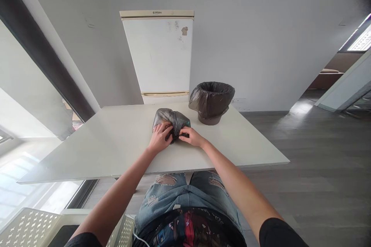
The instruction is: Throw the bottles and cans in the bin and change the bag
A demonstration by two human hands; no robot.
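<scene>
Left hand (161,137) and right hand (192,137) on a crumpled, translucent black plastic bag (175,118).
Curled fingers apparently pinch its gathers; gentle, even tension suits thin film.

2 black sleeves (279,232), ripped jeans (188,197)

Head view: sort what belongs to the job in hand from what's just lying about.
Part of the job:
- black bag, in hand
- table, under the bag
- lined bin, probably, standing close by

Just around:
- fridge, behind the table
- plastic basket, lower left
</scene>
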